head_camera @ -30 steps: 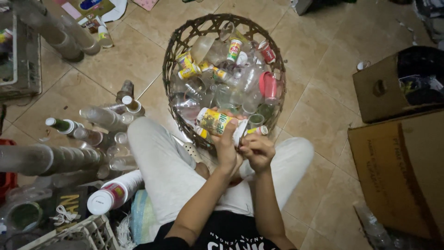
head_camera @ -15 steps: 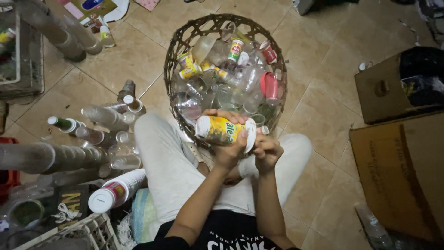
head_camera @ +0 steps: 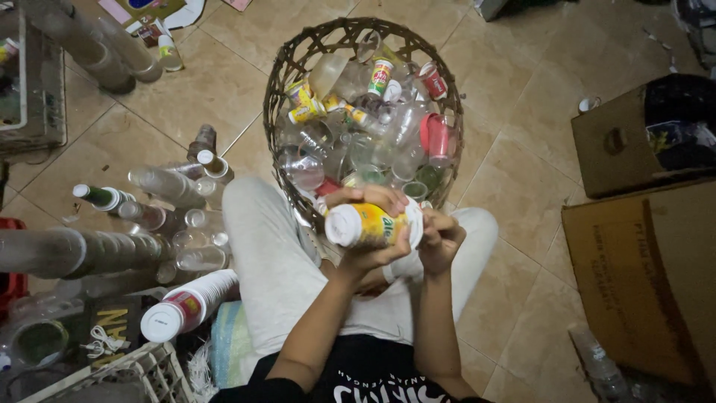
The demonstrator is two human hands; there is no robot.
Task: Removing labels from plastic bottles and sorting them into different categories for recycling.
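My left hand [head_camera: 371, 250] grips a stack of yellow-and-white paper cups [head_camera: 364, 224], held sideways over my lap with its white base pointing left. My right hand [head_camera: 440, 240] pinches the stack's right end, fingers closed on the rim. Just beyond my hands stands a round woven basket [head_camera: 277, 88] filled with several clear plastic cups, printed cups and red cups. I sit cross-legged on a tiled floor in light trousers.
Long stacks of nested clear and printed cups [head_camera: 112, 246] lie on the floor at my left, beside a white crate [head_camera: 127, 377]. Two cardboard boxes [head_camera: 649, 276] stand at the right. A clear bottle [head_camera: 597, 366] lies at the lower right.
The cup stack has been lifted from the basket's edge toward my lap and turned, so its white base now faces the camera. Both hands kept hold of it.
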